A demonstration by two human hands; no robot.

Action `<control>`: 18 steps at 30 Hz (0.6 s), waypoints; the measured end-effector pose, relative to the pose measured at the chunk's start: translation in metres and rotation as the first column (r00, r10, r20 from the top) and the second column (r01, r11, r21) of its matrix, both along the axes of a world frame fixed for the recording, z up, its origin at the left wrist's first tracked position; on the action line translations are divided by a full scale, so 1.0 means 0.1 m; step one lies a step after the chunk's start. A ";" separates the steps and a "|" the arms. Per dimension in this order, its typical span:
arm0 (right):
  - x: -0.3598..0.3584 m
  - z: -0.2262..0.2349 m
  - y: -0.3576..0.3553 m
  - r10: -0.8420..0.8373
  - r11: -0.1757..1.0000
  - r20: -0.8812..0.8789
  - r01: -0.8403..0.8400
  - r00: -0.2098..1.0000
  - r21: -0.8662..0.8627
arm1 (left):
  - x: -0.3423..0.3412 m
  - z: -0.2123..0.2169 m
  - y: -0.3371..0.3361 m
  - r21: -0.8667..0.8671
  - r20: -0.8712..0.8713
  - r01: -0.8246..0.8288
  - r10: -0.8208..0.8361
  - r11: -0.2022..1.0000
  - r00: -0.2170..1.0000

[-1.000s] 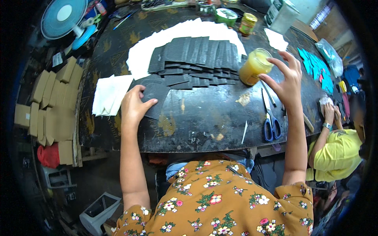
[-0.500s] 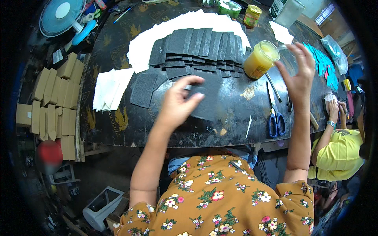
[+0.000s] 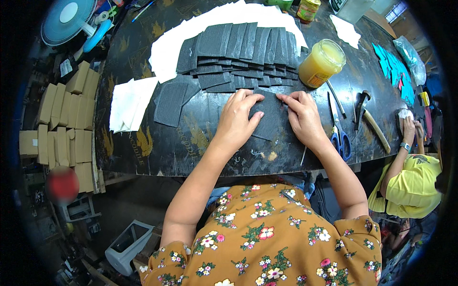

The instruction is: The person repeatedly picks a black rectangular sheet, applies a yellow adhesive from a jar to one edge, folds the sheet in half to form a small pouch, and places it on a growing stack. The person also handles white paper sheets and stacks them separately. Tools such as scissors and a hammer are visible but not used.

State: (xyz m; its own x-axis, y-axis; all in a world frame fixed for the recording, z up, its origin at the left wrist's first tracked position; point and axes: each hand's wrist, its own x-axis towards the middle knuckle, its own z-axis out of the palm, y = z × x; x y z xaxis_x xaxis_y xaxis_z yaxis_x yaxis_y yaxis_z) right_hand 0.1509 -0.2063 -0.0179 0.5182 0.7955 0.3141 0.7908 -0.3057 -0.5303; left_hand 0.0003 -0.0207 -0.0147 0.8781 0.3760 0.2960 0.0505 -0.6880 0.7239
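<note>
A dark grey felt-like piece (image 3: 272,117) lies between my two hands near the table's front edge. My left hand (image 3: 240,117) grips its left side, thumb on top. With fingertips pinched together, my right hand (image 3: 304,116) holds its upper right edge. Just beyond are rows of overlapping dark grey pieces (image 3: 217,43), set on fanned white sheets (image 3: 164,52). Two more loose dark pieces (image 3: 169,105) lie to the left. An open jar of yellowish paste (image 3: 323,62) stands beyond my right hand.
Blue-handled scissors (image 3: 340,143), a hammer (image 3: 377,131) and a thin rod (image 3: 337,99) lie at the right. White sheets (image 3: 131,105) rest at the left, near stacked brown boxes (image 3: 57,138). A blue fan (image 3: 67,21) stands far left. A person in yellow (image 3: 412,183) works at the right.
My right hand has come down and left from beside the jar to the dark piece's right edge. My left hand has moved slightly right with the piece, which was blurred before.
</note>
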 end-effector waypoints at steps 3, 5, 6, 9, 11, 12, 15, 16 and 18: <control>-0.17 0.04 -0.16 0.108 0.994 0.080 -0.106 0.991 -0.026 | 0.01 -0.03 0.01 0.006 0.002 0.011 -0.011 1.000 1.000; -0.39 0.11 -0.30 0.191 0.981 0.173 -0.186 0.966 -0.048 | 0.00 -0.05 0.01 0.005 0.011 0.014 -0.014 1.000 1.000; -0.51 0.15 -0.37 0.226 0.973 0.201 -0.210 0.953 -0.096 | 0.00 -0.06 0.02 0.008 0.028 0.010 -0.011 1.000 1.000; -0.64 0.20 -0.46 0.294 0.955 0.209 -0.276 0.933 -0.109 | 0.01 -0.06 0.02 0.024 0.028 0.008 -0.008 1.000 1.000; -0.60 0.21 -0.44 0.240 0.971 0.083 -0.238 0.967 -0.035 | 0.01 -0.06 0.02 0.008 -0.017 0.011 -0.011 1.000 1.000; -0.55 0.20 -0.42 0.216 0.975 0.033 -0.217 0.976 0.042 | 0.01 -0.05 0.02 0.014 -0.019 0.012 -0.012 1.000 1.000; -0.48 0.19 -0.36 0.170 0.985 0.041 -0.168 0.985 -0.035 | -0.01 -0.02 -0.01 0.046 0.018 -0.013 0.012 0.999 1.000; -0.47 0.20 -0.35 0.195 0.976 0.048 -0.188 0.980 -0.110 | -0.01 0.01 -0.02 0.041 0.025 -0.002 0.001 0.999 1.000; -0.46 0.20 -0.37 0.267 0.964 0.011 -0.267 0.964 0.011 | -0.01 0.09 0.03 -0.137 -0.023 0.022 -0.025 0.990 0.999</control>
